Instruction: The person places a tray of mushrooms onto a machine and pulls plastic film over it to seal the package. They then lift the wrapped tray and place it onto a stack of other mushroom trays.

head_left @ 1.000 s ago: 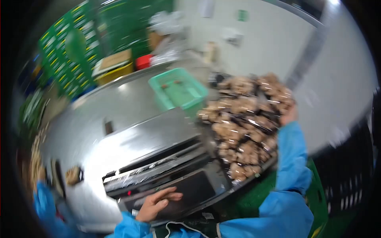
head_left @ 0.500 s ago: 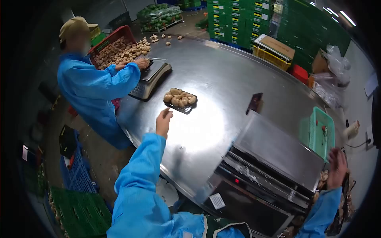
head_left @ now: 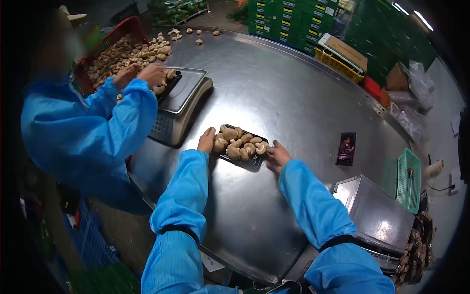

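A black tray (head_left: 254, 165) heaped with brown mushrooms (head_left: 234, 142) sits on the steel table in front of me. At its left end, my left hand (head_left: 206, 140) grips the edge, fingers partly hidden behind the mushrooms. My right hand (head_left: 278, 157) holds the opposite end, thumb and fingers against the corner. Both sleeves are blue. To the left, a co-worker in blue has both hands on mushrooms in another black tray (head_left: 171, 87), which rests on a weighing scale (head_left: 188, 105).
A red crate (head_left: 132, 30) spills mushrooms at the back left. On the right are a phone (head_left: 346, 149), a steel machine (head_left: 374, 210) and a green basket (head_left: 409, 181). Green boxes (head_left: 289, 24) and a yellow crate (head_left: 338, 66) stand beyond the table's far edge.
My right hand has come from the far right to the tray's right end. My left hand has closed on its left end. The co-worker's tray now holds mushrooms, and my view has shifted.
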Motion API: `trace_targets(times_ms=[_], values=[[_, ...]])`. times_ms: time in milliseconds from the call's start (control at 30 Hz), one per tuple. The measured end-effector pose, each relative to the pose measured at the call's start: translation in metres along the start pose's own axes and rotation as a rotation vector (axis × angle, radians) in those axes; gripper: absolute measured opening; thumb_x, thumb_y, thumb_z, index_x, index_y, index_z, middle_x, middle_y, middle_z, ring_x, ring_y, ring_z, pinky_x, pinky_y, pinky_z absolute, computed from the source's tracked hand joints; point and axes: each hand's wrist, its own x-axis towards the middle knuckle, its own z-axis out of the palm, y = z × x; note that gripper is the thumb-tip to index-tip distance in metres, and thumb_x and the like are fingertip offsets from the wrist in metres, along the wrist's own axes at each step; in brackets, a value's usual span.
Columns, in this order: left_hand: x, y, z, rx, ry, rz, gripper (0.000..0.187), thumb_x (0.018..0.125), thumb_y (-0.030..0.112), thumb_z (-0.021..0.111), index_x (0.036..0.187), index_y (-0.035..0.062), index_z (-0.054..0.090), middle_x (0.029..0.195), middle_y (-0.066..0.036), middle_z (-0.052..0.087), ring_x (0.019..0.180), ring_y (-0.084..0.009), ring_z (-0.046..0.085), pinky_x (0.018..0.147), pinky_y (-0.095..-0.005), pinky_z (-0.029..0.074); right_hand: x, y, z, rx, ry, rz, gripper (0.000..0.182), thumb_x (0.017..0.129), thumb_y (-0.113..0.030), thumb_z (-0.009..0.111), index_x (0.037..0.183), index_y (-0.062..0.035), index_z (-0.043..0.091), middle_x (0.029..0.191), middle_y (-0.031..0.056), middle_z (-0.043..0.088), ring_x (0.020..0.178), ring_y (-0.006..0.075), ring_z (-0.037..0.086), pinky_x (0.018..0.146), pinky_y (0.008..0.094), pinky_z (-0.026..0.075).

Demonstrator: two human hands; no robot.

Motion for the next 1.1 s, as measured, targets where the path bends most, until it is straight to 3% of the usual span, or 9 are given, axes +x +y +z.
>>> trace_targets(times_ms=[67,133,200,333,600,667,800,867,1100], values=[[-0.014,0.022,0.009,-0.238,-0.106,-0.171,0.048,0.091,0.036,0.046,0.123,0.0002,0.048,0.116,-0.012,0.055,0.105,-0.0218,0.052,0.092,-0.0311,0.038,0.002,0.004,0.007,0.054,-0.126,-0.048,0.069,0.082,-0.007,0.053,0.142,-0.0153,0.018,0.139,0.0132,0.031,0.120,0.0258,0.038,0.095,0.0485,0.032],[-0.031,0.043,0.013,-0.190,-0.153,-0.217,0.046,0.091,0.037,0.046,0.122,0.0028,0.048,0.114,-0.012,0.056,0.103,-0.0202,0.052,0.091,-0.0314,0.039,-0.003,0.000,0.007,0.050,-0.154,-0.040,0.061,0.086,-0.007,0.045,0.141,-0.0112,0.019,0.137,0.0107,0.033,0.121,0.0251,0.037,0.091,0.0484,0.035],[-0.025,0.026,0.013,-0.497,-0.290,-0.307,0.047,0.090,0.039,0.046,0.122,0.0040,0.048,0.116,-0.012,0.054,0.105,-0.0189,0.051,0.091,-0.0323,0.039,-0.001,-0.001,-0.008,0.006,-0.145,-0.053,0.059,0.087,-0.010,0.045,0.141,-0.0119,0.021,0.136,0.0089,0.036,0.119,0.0232,0.038,0.088,0.0466,0.036],[-0.081,0.113,0.030,-0.518,-0.396,-0.314,0.045,0.093,0.037,0.041,0.122,0.0020,0.045,0.120,-0.010,0.052,0.111,-0.0191,0.049,0.096,-0.0329,0.036,-0.079,-0.054,-0.045,-0.131,-0.079,-0.153,0.059,0.087,-0.020,0.049,0.139,-0.0115,0.025,0.129,0.0061,0.042,0.114,0.0190,0.042,0.084,0.0436,0.037],[-0.253,0.260,0.182,-0.458,-1.009,-0.290,0.044,0.094,0.040,0.036,0.127,0.0100,0.042,0.124,-0.004,0.045,0.111,-0.0189,0.042,0.096,-0.0399,0.030,-0.284,-0.073,-0.266,0.031,0.116,-0.311,0.065,0.086,-0.030,0.054,0.139,-0.0088,0.023,0.132,0.0076,0.041,0.121,0.0242,0.039,0.092,0.0552,0.030],[-0.289,0.255,0.230,-0.431,-1.105,-0.340,0.043,0.093,0.040,0.038,0.124,0.0112,0.045,0.123,-0.004,0.046,0.109,-0.0183,0.043,0.095,-0.0382,0.030,-0.325,-0.055,-0.318,0.037,0.199,-0.305,0.053,0.090,-0.029,0.051,0.135,-0.0103,0.031,0.123,0.0046,0.048,0.112,0.0204,0.046,0.087,0.0508,0.039],[-0.365,0.254,0.311,-0.412,-1.147,-0.478,0.041,0.093,0.036,0.042,0.123,0.0086,0.046,0.120,-0.005,0.049,0.112,-0.0166,0.043,0.097,-0.0330,0.029,-0.363,-0.016,-0.414,0.124,0.256,-0.261,0.049,0.089,-0.033,0.051,0.130,-0.0107,0.036,0.119,0.0039,0.049,0.105,0.0212,0.050,0.085,0.0491,0.037],[-0.391,0.253,0.329,-0.368,-1.163,-0.382,0.046,0.094,0.037,0.039,0.128,0.0066,0.040,0.127,-0.006,0.045,0.118,-0.0200,0.040,0.102,-0.0362,0.027,-0.369,0.002,-0.444,0.144,0.258,-0.241,0.045,0.090,-0.033,0.050,0.127,-0.0111,0.039,0.116,0.0033,0.050,0.103,0.0204,0.051,0.084,0.0473,0.038],[-0.436,0.254,0.302,-0.108,-0.986,-0.290,0.049,0.093,0.032,0.041,0.132,0.0040,0.035,0.132,-0.008,0.042,0.122,-0.0226,0.037,0.102,-0.0392,0.026,-0.416,0.027,-0.473,0.078,0.264,-0.265,0.038,0.089,-0.028,0.051,0.122,-0.0106,0.045,0.110,0.0028,0.053,0.101,0.0168,0.050,0.082,0.0393,0.038]])
